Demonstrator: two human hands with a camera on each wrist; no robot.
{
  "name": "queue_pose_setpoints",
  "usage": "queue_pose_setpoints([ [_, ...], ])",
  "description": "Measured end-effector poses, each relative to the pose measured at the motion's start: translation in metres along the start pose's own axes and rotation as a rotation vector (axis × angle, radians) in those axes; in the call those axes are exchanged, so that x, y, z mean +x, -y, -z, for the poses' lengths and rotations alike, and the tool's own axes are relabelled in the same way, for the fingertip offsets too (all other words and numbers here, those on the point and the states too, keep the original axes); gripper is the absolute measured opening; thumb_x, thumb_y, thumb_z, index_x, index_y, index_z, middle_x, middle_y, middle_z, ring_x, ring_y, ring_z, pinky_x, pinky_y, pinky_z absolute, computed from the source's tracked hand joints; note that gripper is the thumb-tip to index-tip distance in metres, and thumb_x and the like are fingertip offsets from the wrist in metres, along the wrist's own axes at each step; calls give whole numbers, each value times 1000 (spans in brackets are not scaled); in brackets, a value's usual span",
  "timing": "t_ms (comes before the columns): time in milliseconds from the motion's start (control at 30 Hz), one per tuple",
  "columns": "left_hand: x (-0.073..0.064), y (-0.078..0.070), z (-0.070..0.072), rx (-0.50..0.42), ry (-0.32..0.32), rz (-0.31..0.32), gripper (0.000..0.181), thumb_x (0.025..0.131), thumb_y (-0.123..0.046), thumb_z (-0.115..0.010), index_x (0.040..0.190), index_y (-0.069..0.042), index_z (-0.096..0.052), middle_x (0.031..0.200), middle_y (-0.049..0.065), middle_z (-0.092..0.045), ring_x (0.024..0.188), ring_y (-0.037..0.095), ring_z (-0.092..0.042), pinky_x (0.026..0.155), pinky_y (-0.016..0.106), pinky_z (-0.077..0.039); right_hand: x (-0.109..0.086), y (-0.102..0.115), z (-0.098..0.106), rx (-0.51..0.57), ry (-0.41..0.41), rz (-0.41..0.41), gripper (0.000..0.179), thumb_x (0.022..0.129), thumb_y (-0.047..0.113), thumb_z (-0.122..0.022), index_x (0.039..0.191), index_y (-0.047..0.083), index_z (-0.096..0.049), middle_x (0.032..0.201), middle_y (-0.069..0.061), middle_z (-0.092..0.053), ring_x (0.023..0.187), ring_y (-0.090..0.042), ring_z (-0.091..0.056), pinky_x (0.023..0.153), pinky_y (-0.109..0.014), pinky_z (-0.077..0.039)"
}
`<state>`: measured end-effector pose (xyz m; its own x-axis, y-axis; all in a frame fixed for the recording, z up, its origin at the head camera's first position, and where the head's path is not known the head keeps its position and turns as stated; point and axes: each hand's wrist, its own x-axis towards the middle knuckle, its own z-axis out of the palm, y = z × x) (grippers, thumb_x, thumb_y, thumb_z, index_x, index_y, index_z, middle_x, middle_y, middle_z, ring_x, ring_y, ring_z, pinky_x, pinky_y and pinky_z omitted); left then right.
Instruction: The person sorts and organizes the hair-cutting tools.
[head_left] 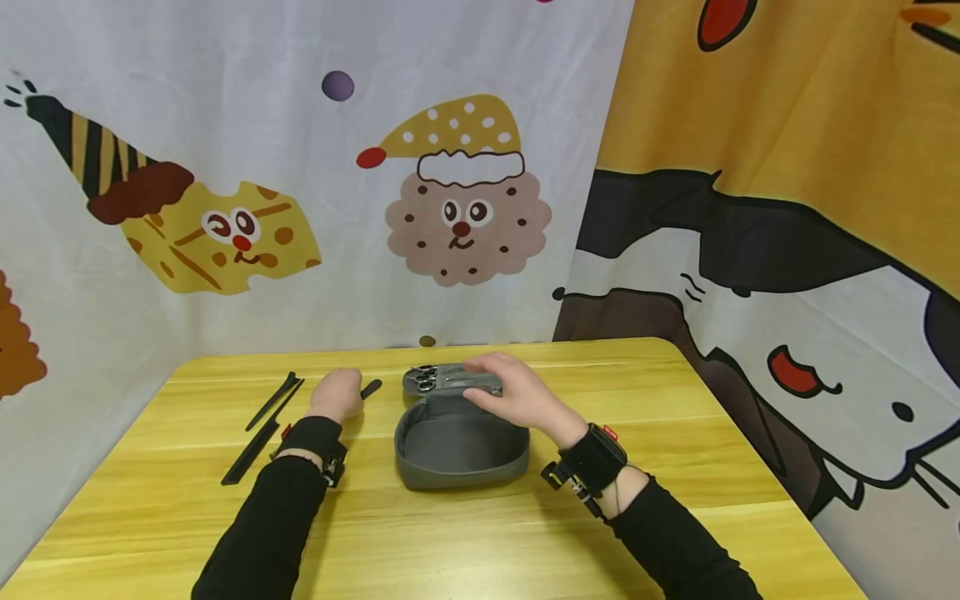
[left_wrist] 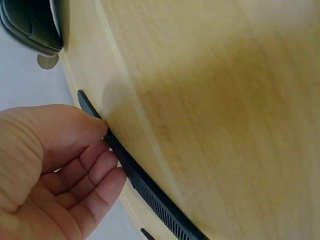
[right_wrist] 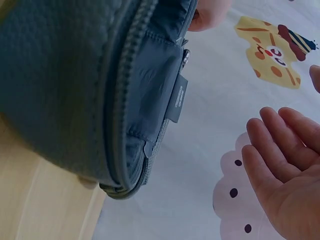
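My left hand (head_left: pixel 337 394) pinches a black comb (left_wrist: pixel 131 167) between thumb and fingers, left of the case. The comb's teeth show beyond the fingers in the left wrist view, and its tip (head_left: pixel 371 388) sticks out to the right in the head view. A grey zippered case (head_left: pixel 461 479) lies open at mid-table. Scissors (head_left: pixel 426 379) and other slim tools sit in its lid (head_left: pixel 408 383) at the back. My right hand (head_left: pixel 517 392) hovers over the case's right side with fingers extended and nothing in them, hiding part of the lid.
Two more black combs lie left of my left hand: a smaller one (head_left: pixel 271 402) and a longer one (head_left: pixel 251 452). The wooden table (head_left: pixel 450 550) ends against a cartoon-printed curtain (head_left: pixel 337 317). A fabric tag (right_wrist: pixel 177 99) hangs from the case's rim.
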<state>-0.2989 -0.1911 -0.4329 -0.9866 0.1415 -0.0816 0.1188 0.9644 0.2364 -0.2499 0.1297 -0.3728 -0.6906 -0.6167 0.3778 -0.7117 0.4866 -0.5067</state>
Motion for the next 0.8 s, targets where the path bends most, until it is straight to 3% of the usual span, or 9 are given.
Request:
queue_pose_setpoints([
  [267,6,0,-3,40,19,9,10,86,2,-67,78,-2,-62,80,14,-62,72,30,-58,68,44,-50,0,2,-2,8,-2,0,43,97,28,-67,135,9,-59,130,-7,-61,119,-22,-56,101,-37,-45],
  [500,7,1,-5,35,34,9,12,81,-1,-72,74,-3,-61,77,11,-60,70,28,-56,68,43,-50,-1,2,-4,8,5,-11,42,96,26,-68,133,8,-60,129,-7,-61,118,-22,-56,101,-34,-45],
  [800,2,3,-1,-17,60,-13,23,75,2,-71,64,-7,-53,63,4,-42,60,21,-36,58,35,-33,-1,4,-5,11,17,1,43,97,28,-66,135,8,-59,130,-8,-61,119,-22,-56,102,-34,-44],
])
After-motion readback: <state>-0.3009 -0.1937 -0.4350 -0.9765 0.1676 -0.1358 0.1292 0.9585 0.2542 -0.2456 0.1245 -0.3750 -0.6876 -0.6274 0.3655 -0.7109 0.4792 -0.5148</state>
